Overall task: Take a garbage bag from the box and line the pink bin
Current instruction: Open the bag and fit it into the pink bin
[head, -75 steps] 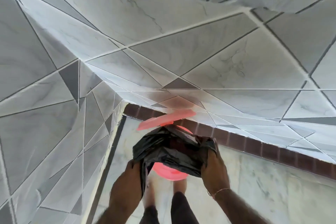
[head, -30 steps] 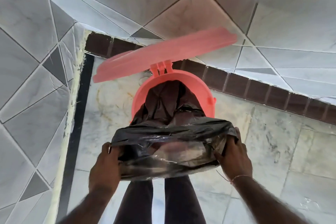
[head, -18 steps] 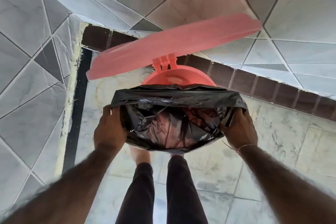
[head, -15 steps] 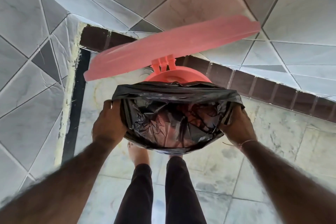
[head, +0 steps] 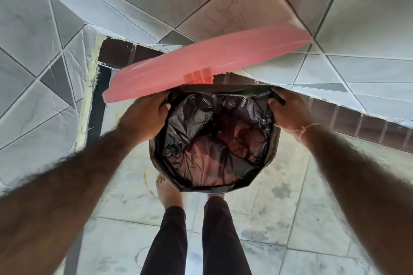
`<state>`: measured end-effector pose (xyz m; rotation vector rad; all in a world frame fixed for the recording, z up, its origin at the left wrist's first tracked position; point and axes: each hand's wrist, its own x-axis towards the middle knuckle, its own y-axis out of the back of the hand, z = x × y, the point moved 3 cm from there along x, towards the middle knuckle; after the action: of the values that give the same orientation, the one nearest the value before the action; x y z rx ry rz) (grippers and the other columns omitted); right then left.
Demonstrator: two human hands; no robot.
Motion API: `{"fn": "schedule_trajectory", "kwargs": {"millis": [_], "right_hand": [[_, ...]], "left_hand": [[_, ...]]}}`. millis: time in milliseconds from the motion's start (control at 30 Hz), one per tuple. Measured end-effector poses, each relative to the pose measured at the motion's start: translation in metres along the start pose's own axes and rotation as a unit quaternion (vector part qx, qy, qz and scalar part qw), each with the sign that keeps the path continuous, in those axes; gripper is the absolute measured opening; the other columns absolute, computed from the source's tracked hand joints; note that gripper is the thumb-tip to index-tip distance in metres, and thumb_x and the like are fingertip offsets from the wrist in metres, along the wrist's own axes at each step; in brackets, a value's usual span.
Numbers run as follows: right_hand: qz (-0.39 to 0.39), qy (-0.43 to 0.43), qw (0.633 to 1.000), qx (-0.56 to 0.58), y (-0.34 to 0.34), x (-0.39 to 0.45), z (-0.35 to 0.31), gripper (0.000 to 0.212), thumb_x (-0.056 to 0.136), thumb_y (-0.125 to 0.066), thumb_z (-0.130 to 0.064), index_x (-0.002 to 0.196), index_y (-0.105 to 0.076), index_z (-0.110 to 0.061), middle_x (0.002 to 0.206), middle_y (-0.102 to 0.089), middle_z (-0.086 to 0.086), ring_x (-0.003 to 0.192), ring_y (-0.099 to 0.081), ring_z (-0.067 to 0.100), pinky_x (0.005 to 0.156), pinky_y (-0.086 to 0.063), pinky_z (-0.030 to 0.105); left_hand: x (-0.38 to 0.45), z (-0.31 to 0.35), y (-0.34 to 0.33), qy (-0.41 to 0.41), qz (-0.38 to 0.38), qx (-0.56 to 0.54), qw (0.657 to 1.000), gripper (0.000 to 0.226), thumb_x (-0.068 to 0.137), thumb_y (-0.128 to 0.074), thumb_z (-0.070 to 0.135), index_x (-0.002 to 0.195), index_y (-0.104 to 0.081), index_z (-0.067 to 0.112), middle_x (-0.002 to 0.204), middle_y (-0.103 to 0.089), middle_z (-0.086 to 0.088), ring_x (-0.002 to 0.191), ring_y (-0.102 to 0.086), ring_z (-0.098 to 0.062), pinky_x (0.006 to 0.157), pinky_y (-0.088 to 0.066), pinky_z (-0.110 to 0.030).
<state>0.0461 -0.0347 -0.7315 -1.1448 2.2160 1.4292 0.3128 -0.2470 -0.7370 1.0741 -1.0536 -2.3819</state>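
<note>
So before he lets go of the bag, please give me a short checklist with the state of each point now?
1. Lid stands open, clear of the opening: ok.
2. Black bag is spread open inside the bin: ok.
3. Bag edge folded over the near side of the rim: ok.
4. Bag edge at the far side, by the hinge: cannot tell, the lid hides part of it.
5. Left hand and right hand each grip the bag edge at the sides: ok.
6. Bag bottom reaches the bin floor: cannot tell.
</note>
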Motion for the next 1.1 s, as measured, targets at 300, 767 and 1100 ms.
{"fn": "schedule_trajectory", "kwargs": {"millis": [300, 767, 1100], "right_hand": [[-0.054, 0.079, 0.945, -0.313, -0.013, -0.011, 0.023, 0.069, 0.087, -0.061, -0.021, 0.144, -0.027, -0.038, 0.099, -0.060, 0.020, 0.090, -0.065, 0.041, 0.071, -0.050, 0.040], [-0.141, 0.042, 0.911, -0.385, -0.049, -0.067, 0.096, 0.042, 0.095, -0.044, -0.032, 0.135, -0.034, -0.028, 0.111, -0.060, 0.013, 0.105, -0.061, 0.037, 0.078, -0.051, 0.043], [-0.142, 0.069, 0.921, -0.356, -0.066, -0.092, 0.099, 0.021, 0.091, -0.045, -0.022, 0.109, -0.056, -0.019, 0.100, -0.060, 0.009, 0.095, -0.061, 0.035, 0.071, -0.054, 0.042]], "left_hand": [[-0.002, -0.011, -0.019, 0.032, -0.067, -0.048, 0.996, 0.057, 0.090, -0.053, 0.014, 0.142, -0.039, 0.032, 0.127, -0.059, -0.018, 0.117, -0.055, -0.041, 0.097, -0.046, -0.044], [-0.086, -0.047, -0.063, 0.193, -0.078, -0.189, 0.960, 0.045, 0.086, -0.055, 0.008, 0.129, -0.056, 0.022, 0.122, -0.067, -0.012, 0.088, -0.063, -0.027, 0.076, -0.048, -0.029], [-0.112, -0.036, -0.077, 0.255, -0.044, -0.281, 0.924, 0.038, 0.096, -0.038, 0.009, 0.126, -0.056, 0.021, 0.113, -0.068, -0.010, 0.082, -0.064, -0.024, 0.067, -0.057, -0.035]]}}
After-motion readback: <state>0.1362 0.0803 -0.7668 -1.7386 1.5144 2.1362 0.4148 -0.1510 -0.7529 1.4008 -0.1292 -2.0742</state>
